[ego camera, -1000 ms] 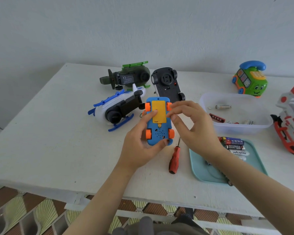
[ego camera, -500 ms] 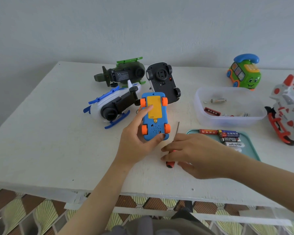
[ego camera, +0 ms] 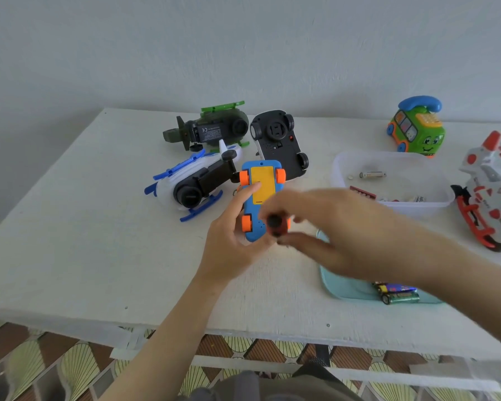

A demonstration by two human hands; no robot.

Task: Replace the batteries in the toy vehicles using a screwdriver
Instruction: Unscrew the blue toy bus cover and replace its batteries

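Light: bright, soft, even daylight. Shadows: faint and diffuse beneath the toys on the white table [ego camera: 70, 227]. Blur: right hand [ego camera: 350, 227] and screwdriver [ego camera: 277, 225] smeared by motion; blue toy car [ego camera: 262, 180] crisp. Distortion: table edges bow, wide-angle; lower corners soft.

This looks like a room in a home, not a workshop. A plain white-painted bench [ego camera: 70, 256] with a rough, chipped front edge sits before a bare pale wall [ego camera: 243, 39]. The floor [ego camera: 55, 366] below is tiled in brown and yellow-green fan patterns. Children's toys lie on the bench: a green helicopter [ego camera: 214, 128], a white-and-blue helicopter [ego camera: 182, 180] and a smiling green phone car [ego camera: 417, 134], with a clear plastic tub [ego camera: 337, 169] and a teal tray [ego camera: 347, 287] nearby.
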